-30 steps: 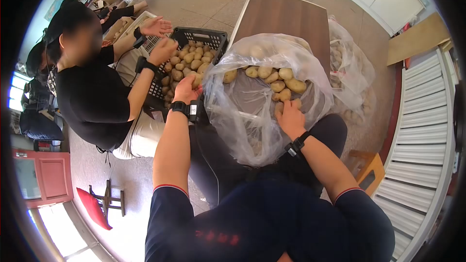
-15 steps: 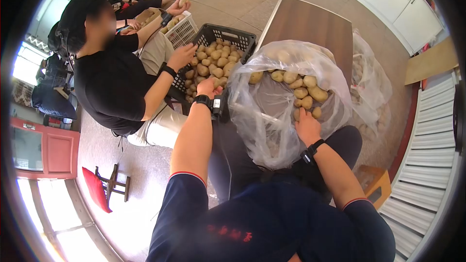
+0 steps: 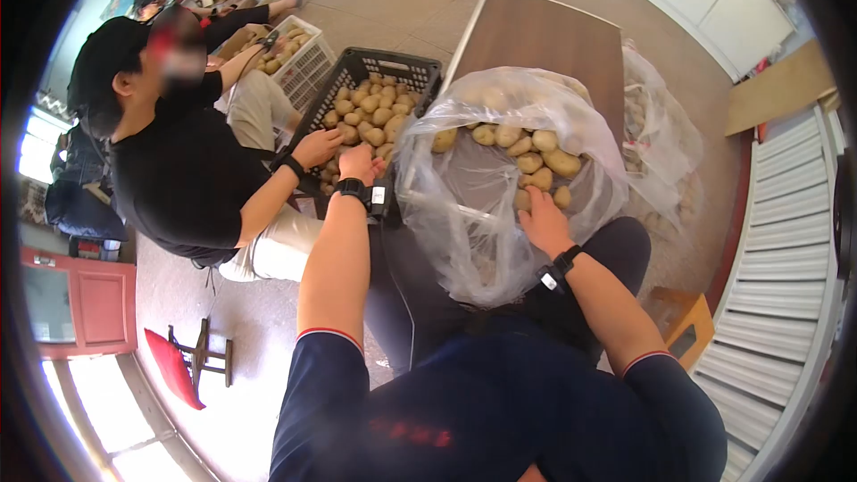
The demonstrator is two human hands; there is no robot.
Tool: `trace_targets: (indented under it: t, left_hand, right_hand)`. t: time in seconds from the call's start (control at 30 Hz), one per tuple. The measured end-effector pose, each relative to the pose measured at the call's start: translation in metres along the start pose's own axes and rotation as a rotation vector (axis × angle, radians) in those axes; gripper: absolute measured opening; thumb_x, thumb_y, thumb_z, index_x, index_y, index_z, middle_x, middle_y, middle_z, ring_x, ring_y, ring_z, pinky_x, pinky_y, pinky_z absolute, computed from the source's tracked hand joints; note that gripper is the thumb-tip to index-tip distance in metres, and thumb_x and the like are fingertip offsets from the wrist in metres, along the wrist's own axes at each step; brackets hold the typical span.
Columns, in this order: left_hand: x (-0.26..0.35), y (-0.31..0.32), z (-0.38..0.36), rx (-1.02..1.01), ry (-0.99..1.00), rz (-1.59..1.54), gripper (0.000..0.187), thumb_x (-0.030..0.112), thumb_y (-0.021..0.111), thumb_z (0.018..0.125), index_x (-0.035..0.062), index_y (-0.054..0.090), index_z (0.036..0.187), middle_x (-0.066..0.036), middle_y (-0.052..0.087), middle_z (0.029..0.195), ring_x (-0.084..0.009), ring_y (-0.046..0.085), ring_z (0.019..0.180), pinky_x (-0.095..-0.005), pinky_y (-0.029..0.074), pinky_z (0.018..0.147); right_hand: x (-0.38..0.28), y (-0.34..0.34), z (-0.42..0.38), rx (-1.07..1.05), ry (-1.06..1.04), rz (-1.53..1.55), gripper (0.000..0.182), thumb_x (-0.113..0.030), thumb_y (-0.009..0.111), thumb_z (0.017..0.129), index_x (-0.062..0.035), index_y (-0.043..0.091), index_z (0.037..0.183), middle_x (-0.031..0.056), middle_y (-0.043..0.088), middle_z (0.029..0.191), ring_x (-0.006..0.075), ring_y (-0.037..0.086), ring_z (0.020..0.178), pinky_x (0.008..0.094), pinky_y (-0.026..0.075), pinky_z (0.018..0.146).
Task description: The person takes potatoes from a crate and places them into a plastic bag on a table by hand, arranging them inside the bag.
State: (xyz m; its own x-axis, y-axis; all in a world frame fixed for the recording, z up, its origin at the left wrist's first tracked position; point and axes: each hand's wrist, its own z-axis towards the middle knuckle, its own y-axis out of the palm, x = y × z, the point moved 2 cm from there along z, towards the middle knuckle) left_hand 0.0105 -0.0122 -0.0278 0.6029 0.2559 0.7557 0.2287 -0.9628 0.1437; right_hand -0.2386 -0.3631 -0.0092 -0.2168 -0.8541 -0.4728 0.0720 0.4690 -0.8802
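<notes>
My left hand (image 3: 359, 163) is over the near right side of a black plastic crate (image 3: 427, 71) heaped with potatoes (image 3: 368, 107). Its fingers are curled down against the potatoes, and what they hold, if anything, is hidden. My right hand (image 3: 545, 221) reaches into a large clear plastic bag (image 3: 473, 250) across my lap. The fingers are extended and apart, with their tips touching potatoes (image 3: 539, 180) inside. Beside my left hand, a co-worker's hand (image 3: 319, 148) also reaches to the crate's potatoes.
A co-worker in black (image 3: 183, 156) sits close at my left. Beyond the bag stands a brown-topped table (image 3: 544, 36). Another bag of potatoes (image 3: 661, 125) lies right of it. A white crate (image 3: 308, 67) stands past the black one, and a stool with a red seat (image 3: 174, 366) is on the floor.
My view has shifted right, so the scene sits further left. The co-worker's far hand, raised with a potato before, is now down by the white crate. My right fingers are spread more.
</notes>
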Motion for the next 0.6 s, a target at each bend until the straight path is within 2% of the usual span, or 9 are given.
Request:
trace_targets:
  t: [0.03,0.1,0.2,0.27,0.3,0.37,0.4,0.47,0.6]
  left_hand:
    - [0.004,0.013,-0.02,-0.012,-0.008,0.002,0.032,0.017,0.054,0.093,0.0015,0.044,0.12,-0.014,0.055,0.099,-0.0295,0.061,0.078,-0.0402,0.055,0.062]
    - [0.012,0.031,-0.047,-0.087,0.144,0.089,0.029,0.017,0.056,0.092,0.0006,0.048,0.114,-0.012,0.054,0.097,-0.0272,0.06,0.076,-0.0397,0.056,0.065]
    - [0.013,0.05,-0.072,-0.247,0.154,0.113,0.031,0.018,0.059,0.091,-0.0001,0.05,0.116,-0.012,0.057,0.099,-0.0247,0.061,0.078,-0.0366,0.055,0.065]
    - [0.014,0.063,-0.086,-0.406,0.12,0.189,0.035,0.021,0.061,0.091,-0.0008,0.052,0.116,-0.012,0.06,0.102,-0.0226,0.062,0.078,-0.0343,0.054,0.065]
    - [0.014,0.068,-0.09,-0.406,0.119,0.189,0.035,0.021,0.061,0.091,-0.0008,0.052,0.116,-0.012,0.06,0.102,-0.0226,0.062,0.078,-0.0343,0.054,0.065]
    - [0.013,0.078,-0.1,-0.504,0.094,0.262,0.033,0.025,0.062,0.091,0.0027,0.052,0.114,-0.01,0.06,0.101,-0.0224,0.063,0.077,-0.0331,0.054,0.065]
    - [0.012,0.082,-0.105,-0.504,0.094,0.262,0.033,0.025,0.062,0.091,0.0027,0.052,0.114,-0.01,0.06,0.101,-0.0224,0.063,0.077,-0.0331,0.054,0.065]
    - [0.007,0.091,-0.114,-0.539,0.086,0.351,0.034,0.028,0.061,0.092,0.0033,0.054,0.115,-0.01,0.061,0.101,-0.0218,0.063,0.077,-0.0328,0.054,0.065]
    - [-0.003,0.106,-0.124,-0.618,0.063,0.534,0.039,0.034,0.062,0.091,0.0044,0.054,0.116,-0.01,0.062,0.105,-0.0214,0.065,0.08,-0.0336,0.054,0.067]
  right_hand:
    - [0.002,0.003,0.002,0.011,-0.041,0.071,0.05,-0.026,0.059,0.084,-0.0078,0.045,0.129,0.0204,0.058,0.11,0.0407,0.061,0.096,0.0498,0.05,0.08]
    - [0.005,0.009,0.006,0.033,-0.066,0.125,0.05,-0.023,0.06,0.083,-0.0056,0.046,0.128,0.0225,0.058,0.112,0.041,0.06,0.097,0.0481,0.049,0.082]
    - [0.007,0.017,0.013,0.047,-0.129,0.354,0.047,-0.02,0.062,0.083,-0.0035,0.049,0.124,0.023,0.059,0.111,0.0395,0.061,0.097,0.0461,0.047,0.084]
    - [0.007,0.027,0.019,-0.07,-0.004,0.645,0.041,-0.02,0.064,0.085,-0.0003,0.052,0.119,0.017,0.063,0.105,0.031,0.064,0.087,0.0405,0.05,0.077]
    - [0.003,0.021,0.019,-0.071,-0.004,0.645,0.041,-0.02,0.064,0.085,-0.0003,0.052,0.119,0.017,0.063,0.105,0.031,0.064,0.087,0.0405,0.05,0.077]
    - [-0.011,0.01,0.016,-0.268,0.152,0.853,0.039,-0.025,0.063,0.089,0.0003,0.053,0.116,0.0083,0.063,0.095,0.0184,0.063,0.077,0.0325,0.05,0.066]
    - [-0.018,0.004,0.016,-0.268,0.152,0.853,0.039,-0.025,0.063,0.089,0.0003,0.053,0.116,0.0083,0.063,0.095,0.0184,0.063,0.077,0.0325,0.05,0.066]
    - [-0.03,0.001,0.016,-0.333,0.185,0.944,0.038,-0.03,0.062,0.091,-0.001,0.054,0.114,0.0028,0.06,0.09,0.0102,0.058,0.069,0.0264,0.047,0.058]
    - [-0.054,0.001,0.023,-0.375,0.148,0.993,0.035,-0.032,0.059,0.093,-0.0027,0.055,0.112,0.0024,0.06,0.087,0.0098,0.057,0.066,0.0257,0.045,0.057]
